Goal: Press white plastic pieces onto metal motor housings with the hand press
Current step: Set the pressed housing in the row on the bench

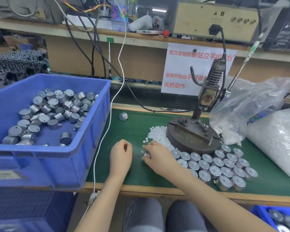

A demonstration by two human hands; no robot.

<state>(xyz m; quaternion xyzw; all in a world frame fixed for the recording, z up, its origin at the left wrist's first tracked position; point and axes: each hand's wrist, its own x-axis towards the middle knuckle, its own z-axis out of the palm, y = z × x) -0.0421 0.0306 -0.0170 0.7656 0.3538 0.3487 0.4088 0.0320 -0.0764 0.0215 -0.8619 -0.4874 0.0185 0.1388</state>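
Right hand (155, 153) grips a motor housing (145, 155) over the green mat (141, 121), beside the white plastic pieces (157, 133); left hand (121, 154) curls, its contents unclear; the hand press (193, 131) stands behind

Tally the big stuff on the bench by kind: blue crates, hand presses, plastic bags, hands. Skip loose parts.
Blue crate: 1
Hand press: 1
Plastic bags: 2, clear bag, full bag
Hands: 2, left hand, right hand gripping a motor housing
Total: 6
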